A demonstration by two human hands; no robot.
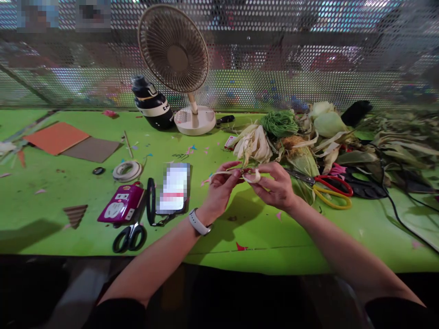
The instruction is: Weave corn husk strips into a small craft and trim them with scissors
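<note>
Both my hands meet over the green table, fingers pinched around a pale strip of corn husk (253,177). My left hand (222,186), with a grey band on its wrist, grips the husk near a thin stem-like part. From the other side my right hand (274,185) pinches its curled white end. Just beyond my fingers lies a bundle of dried corn husks (255,144), next to a bunch of green strands (279,123). Scissors with red and yellow handles (331,189) rest right of my right hand, on a green husk (305,167).
A fan (174,55) and a dark bottle (152,105) stand at the back. Left of my hands lie a phone (174,187), a purple packet (120,203), black-handled scissors (129,237), a tape roll (126,171) and an orange sheet (56,137). A black cable (394,205) runs along the right.
</note>
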